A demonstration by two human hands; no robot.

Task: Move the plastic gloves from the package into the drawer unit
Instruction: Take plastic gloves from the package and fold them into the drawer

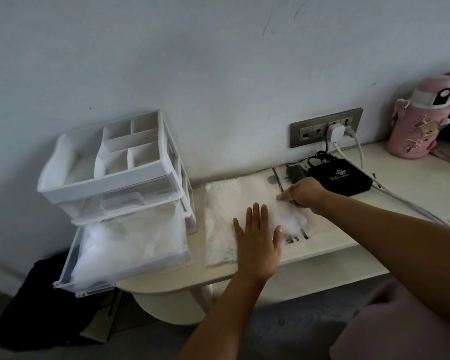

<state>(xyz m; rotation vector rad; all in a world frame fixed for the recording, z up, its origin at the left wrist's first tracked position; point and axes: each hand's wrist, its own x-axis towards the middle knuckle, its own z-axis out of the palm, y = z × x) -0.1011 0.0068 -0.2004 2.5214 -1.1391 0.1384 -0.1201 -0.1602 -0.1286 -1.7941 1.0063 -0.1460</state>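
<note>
A flat clear package [222,224] of thin plastic gloves lies on the white table [322,250]. My left hand [259,241] rests flat on the package, fingers spread. My right hand [303,194] pinches a crumpled bunch of clear gloves [290,219] at the package's right end. To the left stands the white drawer unit [109,178]. Its lower clear drawer [125,253] is pulled out and holds a heap of clear gloves. The divided tray on top holds nothing I can see.
A black router box [340,179] with cables sits behind my right hand, below a wall socket [326,127] with a white plug. A pink bottle [421,120] stands at the far right. Dark cloth [42,307] lies on the floor under the open drawer.
</note>
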